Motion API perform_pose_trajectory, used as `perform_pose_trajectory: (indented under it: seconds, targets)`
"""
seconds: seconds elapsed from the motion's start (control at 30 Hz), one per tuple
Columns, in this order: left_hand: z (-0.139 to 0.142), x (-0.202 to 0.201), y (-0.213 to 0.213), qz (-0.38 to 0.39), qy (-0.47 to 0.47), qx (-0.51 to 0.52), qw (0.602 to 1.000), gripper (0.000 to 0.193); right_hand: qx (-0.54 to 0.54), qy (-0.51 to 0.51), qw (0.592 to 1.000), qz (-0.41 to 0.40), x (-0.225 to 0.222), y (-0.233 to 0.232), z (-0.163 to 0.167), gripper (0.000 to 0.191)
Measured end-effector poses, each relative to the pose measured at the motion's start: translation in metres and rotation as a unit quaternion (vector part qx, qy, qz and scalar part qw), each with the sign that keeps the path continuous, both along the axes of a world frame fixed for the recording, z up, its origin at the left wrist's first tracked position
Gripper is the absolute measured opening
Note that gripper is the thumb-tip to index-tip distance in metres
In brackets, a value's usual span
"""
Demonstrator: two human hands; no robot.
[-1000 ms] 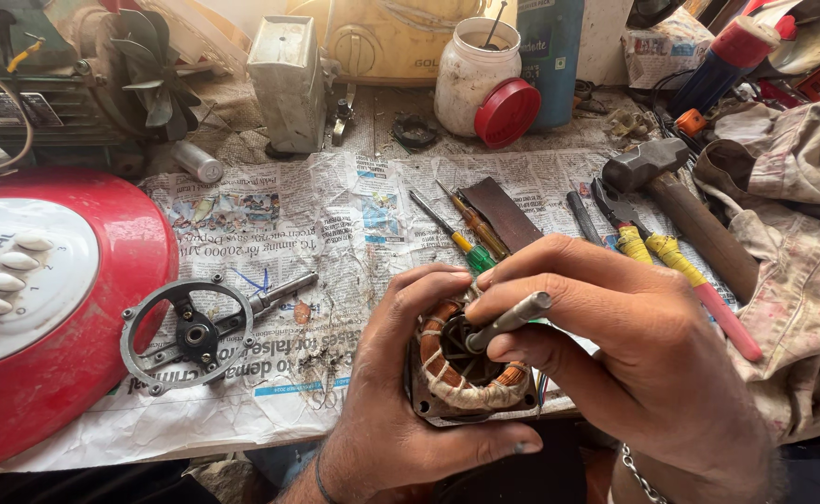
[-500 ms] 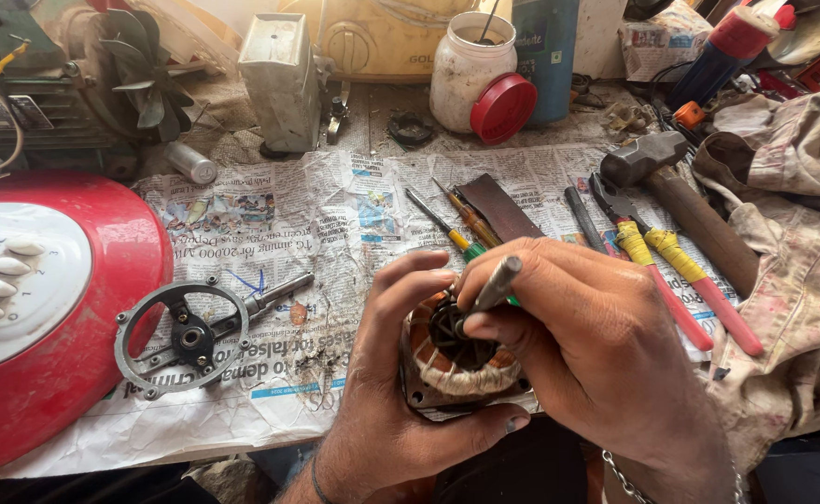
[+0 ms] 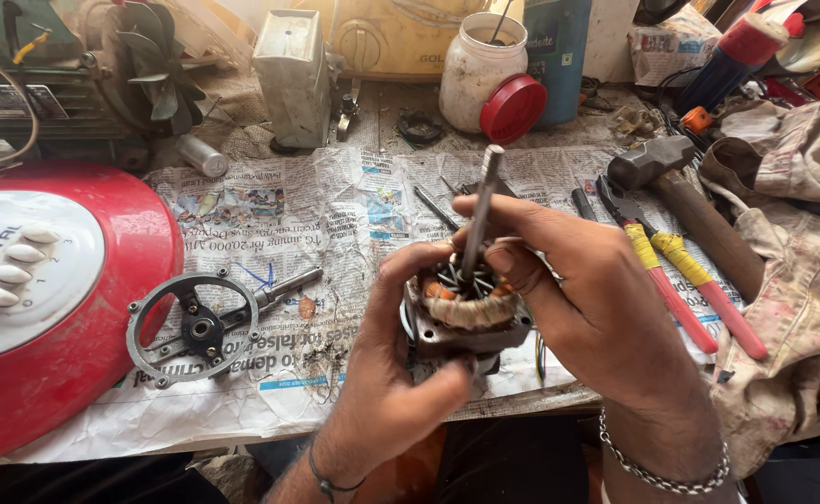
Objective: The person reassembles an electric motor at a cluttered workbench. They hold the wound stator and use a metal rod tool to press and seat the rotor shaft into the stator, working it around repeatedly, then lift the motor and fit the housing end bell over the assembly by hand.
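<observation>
Here, nearest first:
Left hand (image 3: 382, 383): cups a small electric motor (image 3: 466, 317) from below and the left, thumb across its near side, fingers curled shut around the body.
Right hand (image 3: 596, 289): wraps the motor's right side, fingers closed over its top edge; a chain bracelet (image 3: 657, 467) sits at the wrist.
Motor: held up between both hands, above the near edge of the bench; copper windings show at the top.
Shaft (image 3: 480, 210): a metal rod standing nearly upright out of the motor's middle, tilted slightly right, beside the right fingertips.
Newspaper (image 3: 307, 224): spread over the bench under everything.
Round metal bracket (image 3: 195, 327): flat on the paper, left of the hands and well apart from them.
Red fan base (image 3: 83, 308): at the far left, with white buttons.
Pliers (image 3: 680, 271): yellow and red handles, just right of the right hand.
Hammer (image 3: 680, 191): beyond the pliers.
White jar (image 3: 475, 65): at the back, a red lid (image 3: 512, 107) leaning on it.
</observation>
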State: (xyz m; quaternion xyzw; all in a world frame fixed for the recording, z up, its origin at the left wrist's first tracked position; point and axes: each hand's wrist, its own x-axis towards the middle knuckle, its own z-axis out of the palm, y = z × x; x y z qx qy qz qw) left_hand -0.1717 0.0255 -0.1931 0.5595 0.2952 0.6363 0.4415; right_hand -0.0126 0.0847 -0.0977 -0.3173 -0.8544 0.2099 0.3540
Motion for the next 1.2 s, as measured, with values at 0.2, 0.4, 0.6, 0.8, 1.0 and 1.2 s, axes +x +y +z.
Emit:
perform_pose_trajectory:
  seconds: [0.2, 0.4, 0.6, 0.8, 1.0, 1.2]
  targets:
    - [0.002, 0.003, -0.002, 0.012, 0.031, 0.031, 0.999, 0.086, -0.17, 0.099, 0.979, 0.049, 0.003, 0.01, -0.012, 0.031]
    - [0.0, 0.008, 0.001, 0.086, 0.107, 0.045, 0.99, 0.091, -0.271, 0.212, 0.935, 0.089, 0.008, 0.021, -0.025, 0.016]
    - [-0.002, 0.007, 0.001, 0.109, 0.144, 0.053, 0.982, 0.087, -0.272, 0.274, 0.921, 0.054, 0.016, 0.021, -0.035, 0.014]
    - [-0.002, 0.008, -0.002, 0.134, 0.18, 0.079, 0.971, 0.087, -0.19, 0.24, 0.945, 0.111, 0.015, 0.017, -0.028, 0.02]
    - [-0.001, 0.009, -0.003, 0.113, 0.139, 0.077, 0.981, 0.087, -0.298, 0.219, 0.927, 0.062, 0.02, 0.01, -0.019, 0.024]
    - [0.001, 0.01, -0.005, 0.119, 0.164, 0.067, 0.977, 0.087, -0.173, 0.267, 0.943, 0.096, 0.014, 0.013, -0.029, 0.02]
